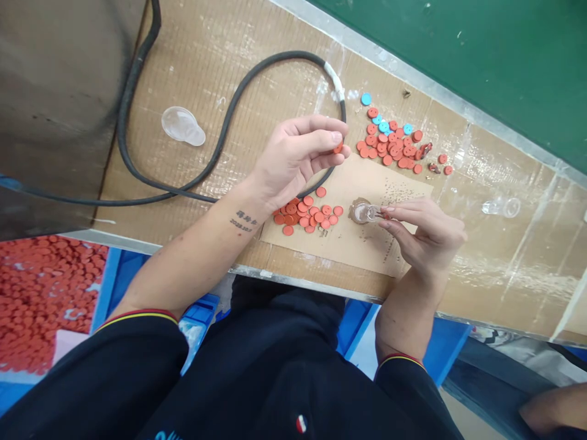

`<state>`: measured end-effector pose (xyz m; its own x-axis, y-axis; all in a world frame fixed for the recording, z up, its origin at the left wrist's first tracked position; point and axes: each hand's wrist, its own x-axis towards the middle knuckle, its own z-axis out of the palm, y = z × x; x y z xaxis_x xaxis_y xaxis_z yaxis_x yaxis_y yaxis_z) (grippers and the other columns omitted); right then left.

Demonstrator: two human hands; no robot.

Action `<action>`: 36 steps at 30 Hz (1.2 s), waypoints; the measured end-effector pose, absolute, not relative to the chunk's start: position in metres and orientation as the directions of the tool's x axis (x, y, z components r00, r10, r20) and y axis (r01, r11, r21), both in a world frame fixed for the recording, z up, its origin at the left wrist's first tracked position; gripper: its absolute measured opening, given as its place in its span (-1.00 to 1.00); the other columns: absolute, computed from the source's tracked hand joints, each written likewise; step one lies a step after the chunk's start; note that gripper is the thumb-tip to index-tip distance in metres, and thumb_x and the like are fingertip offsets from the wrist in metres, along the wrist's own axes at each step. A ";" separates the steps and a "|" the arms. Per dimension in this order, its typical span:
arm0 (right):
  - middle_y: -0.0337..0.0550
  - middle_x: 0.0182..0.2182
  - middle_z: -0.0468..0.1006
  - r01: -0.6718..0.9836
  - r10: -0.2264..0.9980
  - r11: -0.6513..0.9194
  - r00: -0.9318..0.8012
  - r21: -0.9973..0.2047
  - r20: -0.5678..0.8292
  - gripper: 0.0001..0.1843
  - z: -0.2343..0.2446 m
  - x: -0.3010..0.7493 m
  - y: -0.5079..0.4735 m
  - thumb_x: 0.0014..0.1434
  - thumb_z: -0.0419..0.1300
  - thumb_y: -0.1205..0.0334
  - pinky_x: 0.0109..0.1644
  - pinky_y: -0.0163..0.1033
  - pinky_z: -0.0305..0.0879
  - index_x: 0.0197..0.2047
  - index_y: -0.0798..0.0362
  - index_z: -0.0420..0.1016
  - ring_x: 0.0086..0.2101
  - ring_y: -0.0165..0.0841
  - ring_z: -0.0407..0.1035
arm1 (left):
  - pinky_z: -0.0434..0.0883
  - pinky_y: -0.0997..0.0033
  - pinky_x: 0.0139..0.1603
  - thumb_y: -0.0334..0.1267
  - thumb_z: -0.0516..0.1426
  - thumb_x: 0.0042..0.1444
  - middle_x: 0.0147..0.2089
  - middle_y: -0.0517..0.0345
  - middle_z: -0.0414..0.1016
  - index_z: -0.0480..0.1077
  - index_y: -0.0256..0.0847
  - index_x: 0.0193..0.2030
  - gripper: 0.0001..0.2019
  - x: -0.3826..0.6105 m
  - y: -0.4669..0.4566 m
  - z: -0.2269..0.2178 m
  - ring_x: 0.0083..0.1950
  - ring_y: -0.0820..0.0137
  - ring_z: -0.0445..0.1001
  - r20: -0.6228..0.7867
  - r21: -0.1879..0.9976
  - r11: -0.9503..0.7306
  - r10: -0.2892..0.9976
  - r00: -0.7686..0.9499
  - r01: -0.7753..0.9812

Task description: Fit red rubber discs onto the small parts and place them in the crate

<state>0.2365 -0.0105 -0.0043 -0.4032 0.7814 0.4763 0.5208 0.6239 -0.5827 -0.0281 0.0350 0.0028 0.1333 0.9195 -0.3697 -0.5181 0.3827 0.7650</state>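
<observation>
Head view: the left hand [293, 157] has fingertips clamped on a red button [338, 148] above the counter's [532, 263] middle; the right hand [428, 231] pinches a thin piece [383, 214] at a clear cup [360, 211] towards the near edge; a loose pinch might drop the button, a knock tip the cup.

From the left hand [300, 156], the way toward nine o'clock is crossed by a looped black cable [293, 55], which also runs behind the fingers; at three o'clock, passage is hampered by low red and blue discs [394, 151], and at six by a second red heap [301, 207]. From the right hand [426, 235], nine o'clock is obstructed by a clear cup [364, 212]. Open desk [518, 263] is offered at four o'clock; toward two, a clear plastic piece [504, 207] must be skirted.
</observation>
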 end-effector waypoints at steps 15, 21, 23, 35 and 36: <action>-0.26 -0.31 0.79 0.522 0.790 0.613 -0.395 -0.592 0.469 -0.83 -0.005 0.236 -0.010 0.20 0.52 0.19 -0.28 -0.03 0.64 -0.13 -0.24 0.74 -0.37 -0.18 0.68 | 0.58 0.49 -0.09 -0.59 0.21 0.28 -0.44 0.25 0.50 0.54 -0.26 -0.35 -0.78 -0.027 0.035 0.007 -0.26 0.48 0.62 -0.359 0.738 0.383 0.920 0.156 -0.556; -0.28 -0.33 0.78 0.549 0.809 0.588 -0.387 -0.594 0.443 -0.88 -0.005 0.236 -0.010 0.21 0.51 0.15 -0.28 0.00 0.65 -0.17 -0.25 0.74 -0.37 -0.17 0.67 | 0.57 0.53 -0.11 -0.61 0.18 0.29 -0.46 0.29 0.48 0.53 -0.25 -0.37 -0.74 -0.026 0.035 0.009 -0.29 0.52 0.60 -0.370 0.739 0.389 0.917 0.150 -0.550; -0.28 -0.30 0.79 0.533 0.786 0.618 -0.407 -0.578 0.466 -0.82 -0.005 0.237 -0.010 0.22 0.51 0.19 -0.29 -0.02 0.65 -0.12 -0.25 0.74 -0.37 -0.18 0.68 | 0.56 0.55 -0.13 -0.62 0.16 0.30 -0.48 0.29 0.48 0.52 -0.25 -0.38 -0.72 -0.026 0.035 0.009 -0.32 0.54 0.58 -0.369 0.730 0.389 0.917 0.155 -0.562; -0.28 -0.29 0.79 0.519 0.780 0.625 -0.424 -0.582 0.460 -0.78 -0.005 0.238 -0.009 0.20 0.53 0.22 -0.27 -0.05 0.63 -0.10 -0.25 0.74 -0.36 -0.18 0.69 | 0.62 0.43 -0.04 -0.56 0.25 0.25 -0.45 0.27 0.48 0.55 -0.22 -0.34 -0.80 -0.027 0.036 0.004 -0.21 0.41 0.67 -0.363 0.767 0.377 0.922 0.134 -0.519; -0.27 -0.29 0.79 0.520 0.783 0.623 -0.422 -0.585 0.458 -0.80 -0.005 0.238 -0.009 0.20 0.53 0.21 -0.27 -0.05 0.64 -0.12 -0.25 0.74 -0.36 -0.18 0.69 | 0.62 0.42 -0.03 -0.55 0.26 0.24 -0.45 0.27 0.49 0.55 -0.21 -0.34 -0.81 -0.028 0.036 0.004 -0.20 0.40 0.68 -0.360 0.768 0.375 0.923 0.134 -0.518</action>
<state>0.2378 -0.0087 -0.0046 -0.4217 0.7825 0.4580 0.5195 0.6225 -0.5853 -0.0276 0.0356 0.0036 0.1338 0.9232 -0.3604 -0.5184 0.3751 0.7685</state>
